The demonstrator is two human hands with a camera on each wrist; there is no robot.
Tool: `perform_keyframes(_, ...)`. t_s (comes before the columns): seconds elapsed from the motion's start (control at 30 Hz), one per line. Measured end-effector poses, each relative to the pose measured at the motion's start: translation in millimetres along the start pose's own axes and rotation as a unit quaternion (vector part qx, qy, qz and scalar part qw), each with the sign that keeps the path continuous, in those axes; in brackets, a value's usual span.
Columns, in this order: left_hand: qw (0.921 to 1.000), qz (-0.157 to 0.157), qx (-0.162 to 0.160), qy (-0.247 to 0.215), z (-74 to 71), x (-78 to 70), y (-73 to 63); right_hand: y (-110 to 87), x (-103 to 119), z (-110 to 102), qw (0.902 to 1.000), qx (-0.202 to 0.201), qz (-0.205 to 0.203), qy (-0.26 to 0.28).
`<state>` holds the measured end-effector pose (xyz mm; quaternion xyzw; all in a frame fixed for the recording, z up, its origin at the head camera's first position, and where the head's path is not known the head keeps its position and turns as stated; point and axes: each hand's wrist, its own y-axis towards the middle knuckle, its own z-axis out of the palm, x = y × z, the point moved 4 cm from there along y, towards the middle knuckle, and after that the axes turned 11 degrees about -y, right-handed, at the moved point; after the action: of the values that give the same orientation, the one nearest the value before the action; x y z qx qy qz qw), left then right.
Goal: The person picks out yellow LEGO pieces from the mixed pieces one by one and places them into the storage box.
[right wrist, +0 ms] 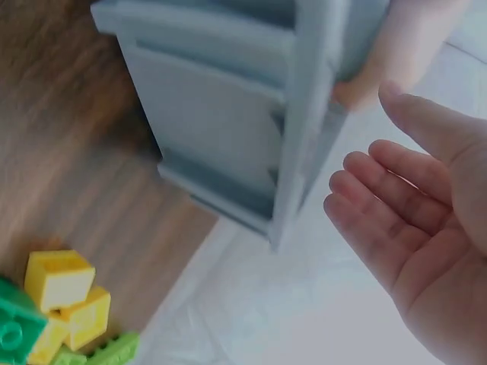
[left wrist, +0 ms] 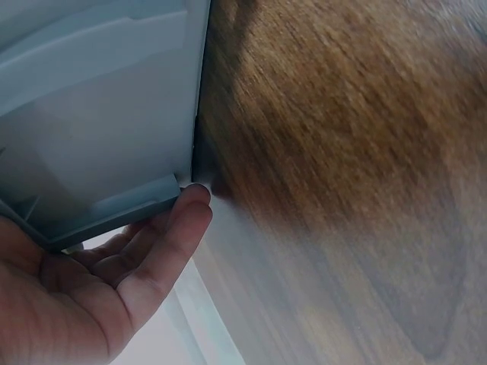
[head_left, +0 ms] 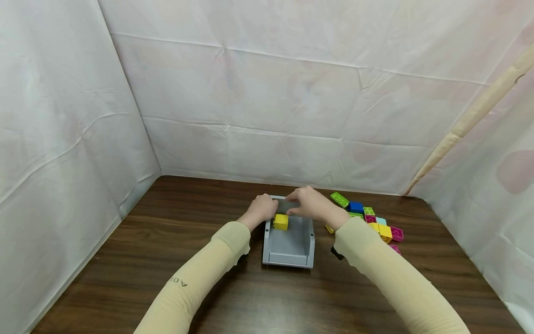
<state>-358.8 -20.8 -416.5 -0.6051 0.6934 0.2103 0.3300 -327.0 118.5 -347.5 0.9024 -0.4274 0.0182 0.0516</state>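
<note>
A grey open-topped tray (head_left: 288, 243) with raised side walls lies lengthwise before me, with a yellow block (head_left: 281, 222) inside near its left wall. My left hand (head_left: 261, 208) grips the tray's far left corner. In the left wrist view its fingers (left wrist: 160, 266) curl along the bottom edge of the grey wall (left wrist: 99, 137). Over the far right part of the tray is my right hand (head_left: 313, 204), thumb and fingers apart. The right wrist view shows that hand (right wrist: 411, 213) holding nothing, its fingertips beside the tray's outer wall (right wrist: 213, 114).
To the right of the tray lies a loose pile of toy bricks, among them a blue brick (head_left: 356, 207), yellow bricks (head_left: 384, 232), a lime brick (head_left: 340, 200) and a magenta brick (head_left: 397, 234). A white curtain (head_left: 250, 153) hangs behind the wooden table (head_left: 187, 208).
</note>
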Motion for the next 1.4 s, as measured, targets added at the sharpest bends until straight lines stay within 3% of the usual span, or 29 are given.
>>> perform_keyframes(0.57, 1.0000, -0.002, -0.007, -0.002, 0.5, -1.1, -4.1, -51.3, -40.5, -24.8, 0.9976, -0.009, 0.069, 0.005)
perform_keyframes(0.93, 0.9999, 0.006, -0.001, 0.008, 2.0, -0.4, -1.4, -85.3, -68.7, -13.5, 0.9955, -0.005, 0.094, -0.008)
perform_keyframes(1.2, 1.0000, -0.003, 0.003, -0.005, 3.2, 0.1, -2.9, -113.8, -87.7, -1.8, 0.9936, 0.026, 0.110, -0.008)
perform_keyframes(1.4, 0.9997, -0.003, 0.004, -0.022, 1.8, 2.4, -2.8, -125.9, -92.2, 4.3, 0.9956, 0.032, 0.088, -0.010)
